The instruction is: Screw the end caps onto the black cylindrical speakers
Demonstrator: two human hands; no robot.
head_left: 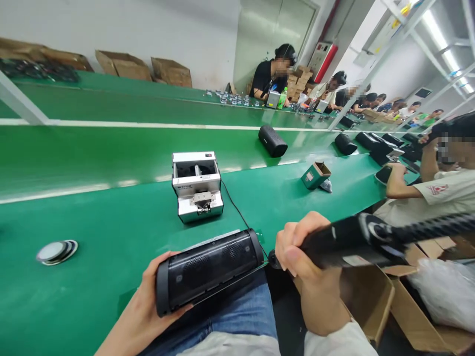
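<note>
Over the near edge of the surface [111,232] | black speaker [211,271], both ends capped | left hand [150,296]: grip spans its left end | right hand [306,257]: grip wraps power screwdriver [345,242], nose close to right end | seemingly part-done: casing together, screw-driving there perhaps remaining

A worker's left hand [148,294], at seven o'clock in the view, grips with its fingers [160,260] parted and pointing toward two, the bare forearm [120,333] running up from the lower edge. At four o'clock, the right hand [306,262] is clenched tight, thumb [298,258] angled toward ten, above a bare wrist [323,304] and pale sleeve [341,340].
</note>
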